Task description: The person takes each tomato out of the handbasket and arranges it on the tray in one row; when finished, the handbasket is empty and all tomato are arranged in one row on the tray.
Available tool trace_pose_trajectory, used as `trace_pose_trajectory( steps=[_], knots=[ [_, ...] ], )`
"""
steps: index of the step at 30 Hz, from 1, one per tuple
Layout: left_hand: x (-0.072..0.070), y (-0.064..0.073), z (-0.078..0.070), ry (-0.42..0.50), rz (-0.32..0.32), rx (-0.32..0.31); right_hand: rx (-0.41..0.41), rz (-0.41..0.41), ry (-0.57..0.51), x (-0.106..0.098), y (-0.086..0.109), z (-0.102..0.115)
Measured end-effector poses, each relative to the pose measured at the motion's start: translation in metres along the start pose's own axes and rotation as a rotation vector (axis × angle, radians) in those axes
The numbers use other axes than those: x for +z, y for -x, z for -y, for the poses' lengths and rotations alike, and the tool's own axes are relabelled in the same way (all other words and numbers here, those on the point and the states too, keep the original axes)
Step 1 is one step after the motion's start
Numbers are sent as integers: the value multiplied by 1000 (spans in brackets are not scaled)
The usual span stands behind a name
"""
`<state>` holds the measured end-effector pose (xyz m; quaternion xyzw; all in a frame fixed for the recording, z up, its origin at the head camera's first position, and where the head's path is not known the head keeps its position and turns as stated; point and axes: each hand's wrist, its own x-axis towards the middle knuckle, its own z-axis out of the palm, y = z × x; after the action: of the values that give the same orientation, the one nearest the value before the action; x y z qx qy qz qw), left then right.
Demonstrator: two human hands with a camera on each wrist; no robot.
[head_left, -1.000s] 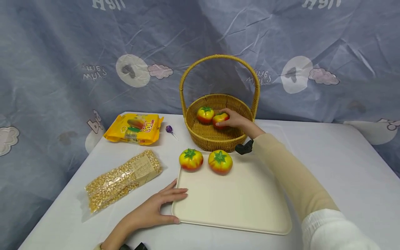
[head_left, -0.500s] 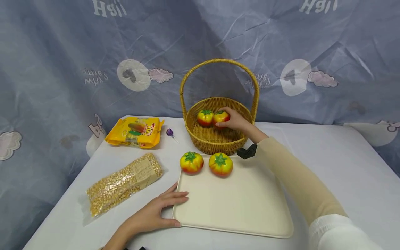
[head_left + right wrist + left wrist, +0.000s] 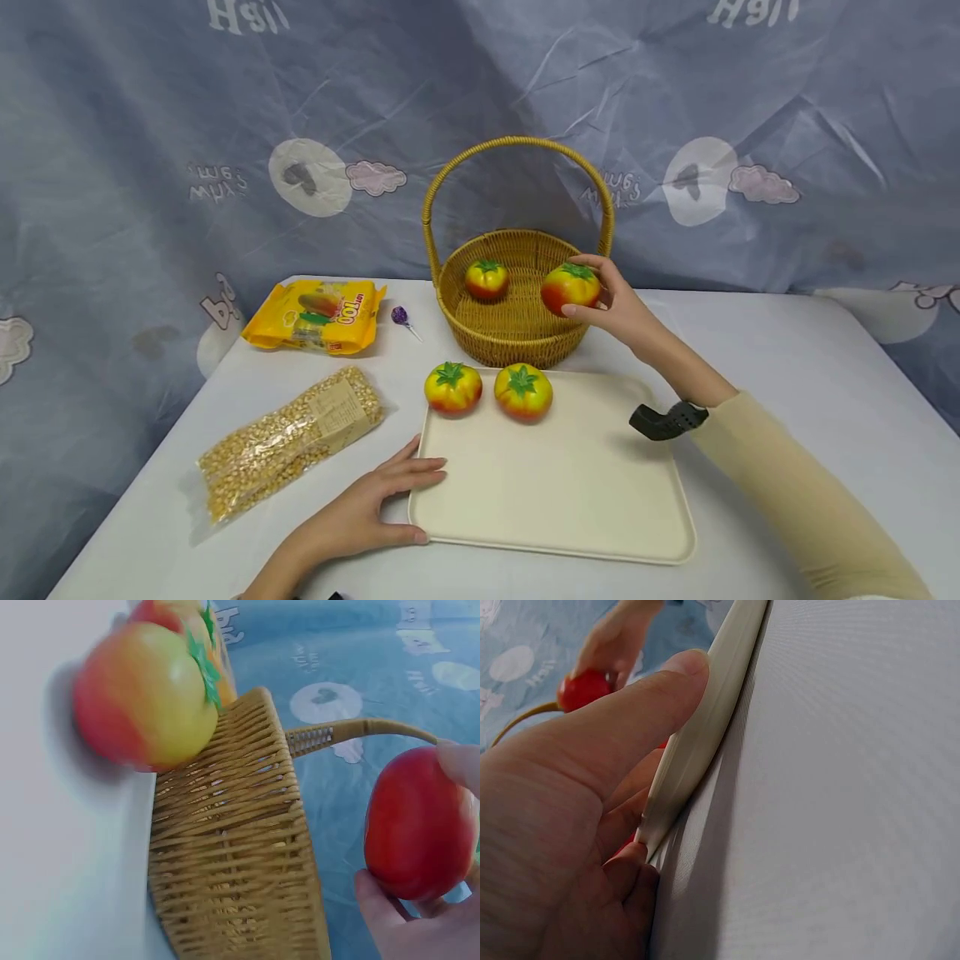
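Observation:
My right hand (image 3: 626, 312) grips a red-and-yellow tomato (image 3: 570, 287) with a green leafy top, held up at the right side of the wicker basket (image 3: 517, 340). In the right wrist view, the thumb and fingers are around this tomato (image 3: 420, 823). Another tomato (image 3: 487, 280) lies inside the basket at the left. On the cream tray (image 3: 555, 483), two tomatoes sit along the far edge, a left one (image 3: 453, 388) and a right one (image 3: 523, 392). My left hand (image 3: 360, 510) rests at the tray's near left corner, fingers over the rim and thumb (image 3: 686, 671) against the edge.
A clear bag of corn kernels (image 3: 292, 442) lies left of the tray on the white table (image 3: 757, 392). Behind it are a yellow snack package (image 3: 315, 317) and a purple lollipop (image 3: 401, 317). The basket's tall handle (image 3: 517, 142) arches up before a grey-blue curtain (image 3: 480, 75).
My right hand has lifted one tomato from the bottom of the basket and moved it to the right, toward the rim. My left hand stays at the tray corner.

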<state>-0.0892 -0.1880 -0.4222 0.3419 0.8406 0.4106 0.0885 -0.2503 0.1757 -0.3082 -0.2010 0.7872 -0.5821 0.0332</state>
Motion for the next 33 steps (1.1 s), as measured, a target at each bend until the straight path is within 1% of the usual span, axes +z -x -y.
trace_pose_trajectory(
  steps=[4,7,10,14,17,23,27,30,33],
  knots=[
    [-1,0,0,3,-1,-4,-16,0,-42,-8,25,-2],
    [-2,0,-1,7,-2,-6,-3,6,-32,-11,40,-6],
    [-3,-1,-1,0,2,2,1,19,-25,-12,53,-12],
    [-3,-2,-1,8,6,-10,-19,54,-30,-10,66,-23],
    [-3,-2,-1,18,7,-23,-20,84,12,-7,71,-34],
    [-3,-1,-2,25,8,-26,29,148,137,-1,75,-57],
    [-3,-2,-3,29,6,-29,40,173,163,0,75,-67],
    [-3,-2,-3,31,5,-28,37,180,178,1,75,-70],
    [-3,-2,-3,31,6,-25,29,205,184,3,74,-72]
  ],
)
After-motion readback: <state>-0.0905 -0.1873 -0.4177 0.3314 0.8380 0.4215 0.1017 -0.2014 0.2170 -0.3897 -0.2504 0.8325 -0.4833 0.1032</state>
